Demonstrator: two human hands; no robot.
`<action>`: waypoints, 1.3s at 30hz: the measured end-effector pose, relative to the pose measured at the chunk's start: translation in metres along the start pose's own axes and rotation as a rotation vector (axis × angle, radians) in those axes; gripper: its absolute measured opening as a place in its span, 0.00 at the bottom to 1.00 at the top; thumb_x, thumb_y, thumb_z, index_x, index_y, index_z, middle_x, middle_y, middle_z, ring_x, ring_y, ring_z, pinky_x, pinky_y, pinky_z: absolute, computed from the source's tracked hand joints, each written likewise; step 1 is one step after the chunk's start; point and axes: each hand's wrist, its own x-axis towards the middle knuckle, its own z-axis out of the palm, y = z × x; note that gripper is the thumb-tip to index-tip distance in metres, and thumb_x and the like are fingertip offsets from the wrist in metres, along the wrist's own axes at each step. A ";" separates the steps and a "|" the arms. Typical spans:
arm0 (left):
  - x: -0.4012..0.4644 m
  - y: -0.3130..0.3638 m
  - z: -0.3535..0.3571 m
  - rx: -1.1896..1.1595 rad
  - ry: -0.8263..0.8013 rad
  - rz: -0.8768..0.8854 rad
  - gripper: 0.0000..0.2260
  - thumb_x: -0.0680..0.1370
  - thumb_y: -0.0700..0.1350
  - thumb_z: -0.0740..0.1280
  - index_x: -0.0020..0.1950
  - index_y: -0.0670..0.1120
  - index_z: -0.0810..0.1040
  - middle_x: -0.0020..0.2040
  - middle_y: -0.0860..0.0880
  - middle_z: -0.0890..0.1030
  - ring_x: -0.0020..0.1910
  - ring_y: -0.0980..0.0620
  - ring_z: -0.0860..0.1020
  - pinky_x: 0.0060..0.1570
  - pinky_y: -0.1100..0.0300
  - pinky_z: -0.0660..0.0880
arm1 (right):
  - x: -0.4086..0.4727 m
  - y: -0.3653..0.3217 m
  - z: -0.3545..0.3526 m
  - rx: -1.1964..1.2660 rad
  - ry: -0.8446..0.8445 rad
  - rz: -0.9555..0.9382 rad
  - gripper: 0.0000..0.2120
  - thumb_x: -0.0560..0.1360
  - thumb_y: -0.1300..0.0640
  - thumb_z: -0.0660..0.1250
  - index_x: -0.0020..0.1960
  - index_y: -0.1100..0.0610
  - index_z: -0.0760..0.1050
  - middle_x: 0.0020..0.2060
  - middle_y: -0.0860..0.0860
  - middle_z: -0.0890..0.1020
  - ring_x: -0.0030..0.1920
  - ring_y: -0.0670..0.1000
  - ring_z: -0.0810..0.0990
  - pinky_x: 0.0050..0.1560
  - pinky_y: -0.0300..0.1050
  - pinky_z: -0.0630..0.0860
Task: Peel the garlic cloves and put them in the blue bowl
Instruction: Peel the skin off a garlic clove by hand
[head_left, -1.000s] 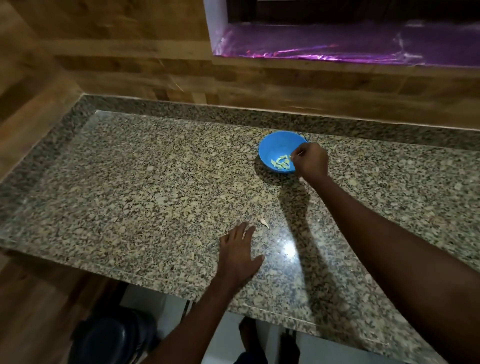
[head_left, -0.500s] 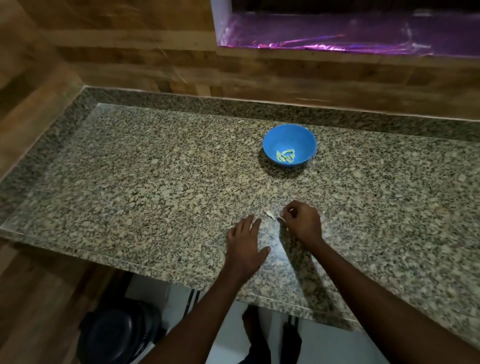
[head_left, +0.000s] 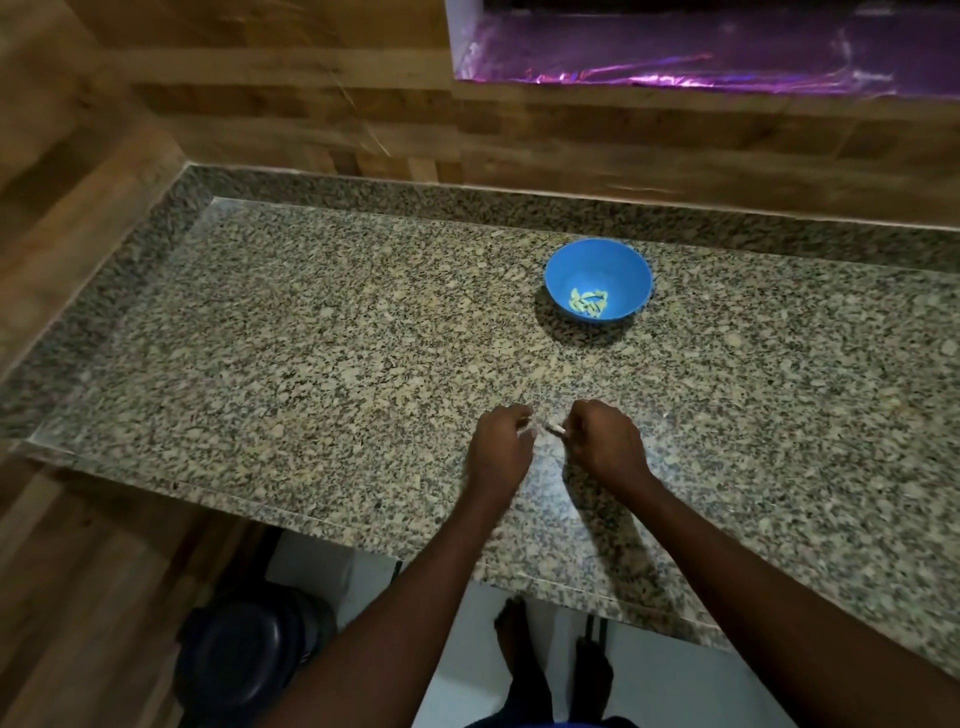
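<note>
A blue bowl (head_left: 566, 265) stands on the granite counter (head_left: 311, 364), toward the back right. Several pale peeled garlic cloves (head_left: 587, 303) lie in its bottom. Nearer the front edge, my right hand (head_left: 605, 441) pinches a small whitish garlic clove (head_left: 555, 428) that sticks out to its left. My left hand (head_left: 501, 447) sits just left of that clove with its fingers curled in toward it; whether they touch the clove I cannot tell.
Wood-patterned walls (head_left: 260, 119) close the counter at the back and left. A purple-lit recess (head_left: 675, 52) opens above the back wall. Below the front edge are a dark round container (head_left: 244, 654) on the floor and my feet (head_left: 550, 660).
My right hand came back from the bowl to the front of the counter and picked up the clove. My left hand lifted from lying flat and curled in beside it.
</note>
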 end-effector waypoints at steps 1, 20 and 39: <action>0.004 0.006 -0.002 -0.047 -0.015 -0.013 0.13 0.78 0.41 0.70 0.62 0.45 0.82 0.56 0.45 0.84 0.54 0.47 0.81 0.57 0.51 0.78 | -0.001 0.002 -0.001 -0.005 -0.013 -0.015 0.06 0.71 0.59 0.70 0.41 0.53 0.72 0.40 0.52 0.79 0.41 0.58 0.79 0.37 0.48 0.71; 0.010 0.056 0.005 -0.898 -0.295 -0.347 0.10 0.71 0.36 0.78 0.50 0.35 0.84 0.43 0.38 0.86 0.41 0.39 0.85 0.49 0.44 0.83 | -0.020 0.008 -0.038 1.056 0.154 0.415 0.06 0.72 0.65 0.76 0.40 0.66 0.80 0.34 0.63 0.84 0.33 0.57 0.84 0.39 0.48 0.82; 0.045 0.045 0.010 -0.346 -0.065 -0.215 0.03 0.74 0.43 0.75 0.45 0.45 0.88 0.37 0.46 0.86 0.34 0.47 0.83 0.40 0.55 0.81 | -0.007 0.015 -0.049 1.080 0.138 0.514 0.02 0.74 0.68 0.73 0.44 0.67 0.82 0.32 0.60 0.82 0.27 0.53 0.78 0.35 0.44 0.78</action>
